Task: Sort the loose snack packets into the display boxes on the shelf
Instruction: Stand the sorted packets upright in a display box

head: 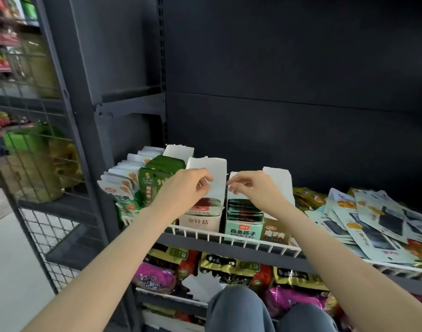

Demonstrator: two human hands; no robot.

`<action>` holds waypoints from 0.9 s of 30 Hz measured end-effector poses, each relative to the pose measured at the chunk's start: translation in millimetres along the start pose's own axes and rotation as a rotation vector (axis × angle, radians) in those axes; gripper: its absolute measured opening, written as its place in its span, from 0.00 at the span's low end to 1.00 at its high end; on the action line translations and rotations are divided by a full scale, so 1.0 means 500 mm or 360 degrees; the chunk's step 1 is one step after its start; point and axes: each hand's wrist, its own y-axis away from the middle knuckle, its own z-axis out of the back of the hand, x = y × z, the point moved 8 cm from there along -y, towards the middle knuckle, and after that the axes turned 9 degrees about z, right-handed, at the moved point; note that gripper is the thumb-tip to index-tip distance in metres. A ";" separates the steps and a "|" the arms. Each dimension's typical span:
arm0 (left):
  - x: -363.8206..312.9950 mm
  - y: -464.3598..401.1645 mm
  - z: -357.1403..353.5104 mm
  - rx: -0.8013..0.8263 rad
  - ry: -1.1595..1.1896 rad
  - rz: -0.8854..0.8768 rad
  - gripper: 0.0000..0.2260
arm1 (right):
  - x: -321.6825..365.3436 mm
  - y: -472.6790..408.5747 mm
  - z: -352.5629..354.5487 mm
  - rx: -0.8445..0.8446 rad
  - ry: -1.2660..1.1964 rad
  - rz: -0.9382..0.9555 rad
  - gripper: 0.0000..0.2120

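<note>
Bare forearms, grey-blue trousers [238, 307]

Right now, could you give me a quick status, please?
Left hand pinches beige box's flap. Right hand pinches green box's flap. Loose packets still piled right.

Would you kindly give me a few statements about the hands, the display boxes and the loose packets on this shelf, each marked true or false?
1. The left hand pinches the raised white flap of the beige display box. True.
2. The right hand lies flat on the pile of loose packets. False: it is at the flap of the teal display box, with fingers curled.
3. The loose packets lie to the right of the boxes. True.
4. The teal display box holds no packets. False: dark packets stand in a row inside it.
5. A white wire rail runs along the shelf front. True.
</note>
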 end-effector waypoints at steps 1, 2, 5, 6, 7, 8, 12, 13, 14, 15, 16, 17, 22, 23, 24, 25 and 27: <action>-0.020 -0.002 -0.009 0.0004 0.0057 -0.0010 0.08 | -0.013 0.011 0.024 -0.0072 -0.0012 -0.0025 0.07; -0.045 -0.005 -0.020 0.0005 0.0121 -0.0021 0.08 | -0.028 0.023 0.052 -0.0146 -0.0016 -0.0053 0.07; -0.146 -0.023 -0.066 0.0004 0.0289 -0.0097 0.08 | -0.099 0.076 0.149 -0.0434 0.0056 -0.0185 0.07; -0.186 -0.031 -0.085 0.0008 0.0331 -0.0126 0.08 | -0.128 0.099 0.181 -0.0518 0.0088 -0.0252 0.08; -0.227 -0.040 -0.108 0.0024 0.0375 -0.0145 0.09 | -0.160 0.123 0.211 -0.0581 0.0126 -0.0328 0.09; -0.269 -0.050 -0.135 0.0056 0.0427 -0.0164 0.09 | -0.191 0.146 0.237 -0.0624 0.0166 -0.0401 0.09; -0.412 -0.095 -0.280 0.0295 0.0514 -0.0218 0.13 | -0.323 0.225 0.315 -0.0585 0.0375 -0.0730 0.17; -0.432 -0.106 -0.323 0.0369 0.0498 -0.0205 0.14 | -0.361 0.242 0.327 -0.0530 0.0435 -0.0831 0.21; -0.449 -0.115 -0.365 0.0436 0.0466 -0.0193 0.16 | -0.399 0.260 0.339 -0.0478 0.0489 -0.0935 0.26; -0.467 -0.123 -0.413 0.0515 0.0417 -0.0180 0.18 | -0.440 0.279 0.355 -0.0442 0.0533 -0.1043 0.31; -0.479 -0.129 -0.458 0.0599 0.0358 -0.0167 0.19 | -0.476 0.298 0.370 -0.0425 0.0560 -0.1143 0.35; -0.481 -0.134 -0.495 0.0672 0.0285 -0.0144 0.21 | -0.502 0.313 0.381 -0.0409 0.0589 -0.1229 0.40; -0.471 -0.152 -0.616 0.0910 -0.0016 -0.0082 0.22 | -0.597 0.344 0.387 -0.0182 0.0656 -0.1462 0.47; -0.471 -0.150 -0.630 0.0979 -0.0066 -0.0079 0.22 | -0.600 0.341 0.378 -0.0102 0.0673 -0.1426 0.43; -0.470 -0.151 -0.640 0.1010 -0.0087 -0.0067 0.22 | -0.592 0.336 0.372 -0.0032 0.0748 -0.1367 0.38; -0.472 -0.152 -0.641 0.1001 -0.0073 -0.0039 0.22 | -0.579 0.329 0.369 0.0026 0.0878 -0.1280 0.32; -0.472 -0.160 -0.641 0.0933 0.0027 0.0022 0.22 | -0.535 0.312 0.363 0.0146 0.1201 -0.1023 0.18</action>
